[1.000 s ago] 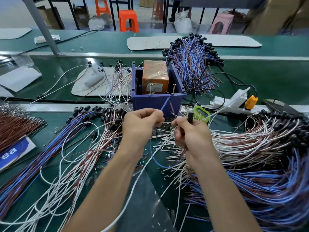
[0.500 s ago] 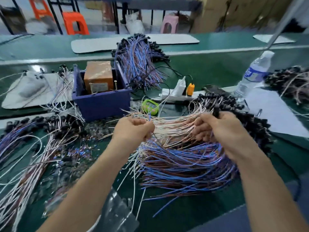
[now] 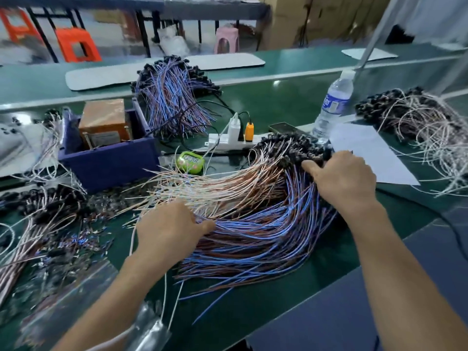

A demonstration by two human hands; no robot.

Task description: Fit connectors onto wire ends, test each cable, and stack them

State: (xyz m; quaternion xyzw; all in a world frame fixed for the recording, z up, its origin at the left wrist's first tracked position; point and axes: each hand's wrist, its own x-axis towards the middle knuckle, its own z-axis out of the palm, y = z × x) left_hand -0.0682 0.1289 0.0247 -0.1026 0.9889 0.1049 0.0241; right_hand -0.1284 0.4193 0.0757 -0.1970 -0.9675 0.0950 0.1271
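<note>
Left hand: palm down on the near-left side of the cable pile, thumb stretched out along the blue wires. The fingers are hidden behind the knuckles, so I cannot tell whether they pinch a wire.

Right hand: on the far-right end of the same pile, thumb out flat, fingers bent over the black connectors. Whether they grip one cannot be told.

The pile fans between the two hands. Its connector ends are by the right hand and its bare ends spread past the left hand.

Just beyond the right hand: white sheet, then water bottle, upright. Farther right, well apart, is another cable heap.

Beyond the gap between the hands: green timer, touching the wire tips; power strip; phone.

Beyond the left hand: blue bin holding a brown box. Left of that hand lies a loose cable heap.

Open room: bare green mat between the forearms, on the near side of the pile. The mat's edge runs diagonally under the right forearm, with a dark surface beyond it.
</note>
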